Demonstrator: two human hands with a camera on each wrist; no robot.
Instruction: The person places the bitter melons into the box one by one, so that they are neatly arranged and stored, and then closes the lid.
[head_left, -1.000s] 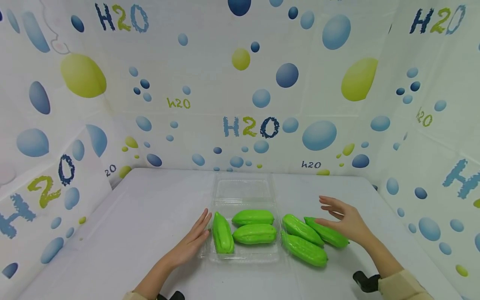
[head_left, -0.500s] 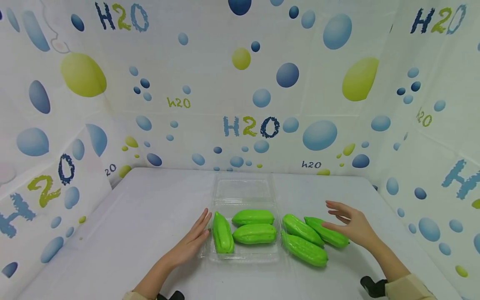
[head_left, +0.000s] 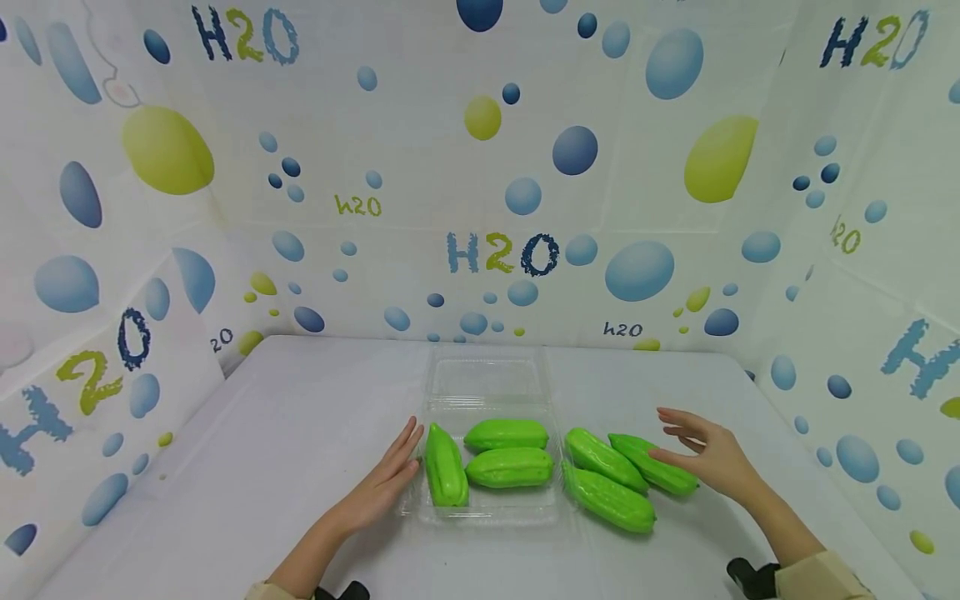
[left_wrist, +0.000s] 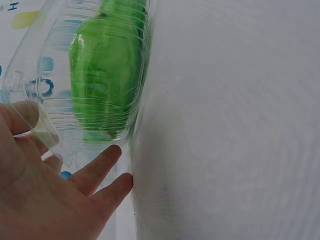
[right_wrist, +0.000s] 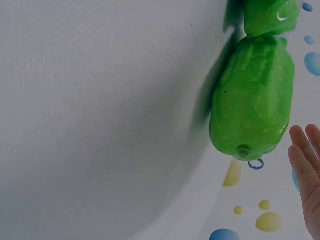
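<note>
A clear plastic clamshell box (head_left: 517, 503) lies with its lid (head_left: 487, 382) folded back. Inside are three glossy green ridged gourds: one upright along the left wall (head_left: 446, 467), two lying crosswise, a rear gourd (head_left: 507, 433) and a front gourd (head_left: 510, 468). My left hand (head_left: 378, 487) rests at the box's left side, fingers extended; in the left wrist view, fingers (left_wrist: 102, 167) lie by the plastic rim. Right of the box lie three more gourds (head_left: 609, 500). Above the rightmost gourd (head_left: 660, 467), my right hand (head_left: 716, 457) hovers, holding nothing, fingers loosely bent.
A white cloth covers the table (head_left: 300, 417). Behind and at both sides hangs a white curtain (head_left: 420, 125) printed with coloured dots and H2O lettering. A black wrist camera mount (head_left: 752, 577) sits at the right sleeve (head_left: 821, 577).
My right hand has drawn back a little, right and toward me, away from the loose gourds. The left hand, the box and the gourds have stayed in place.
</note>
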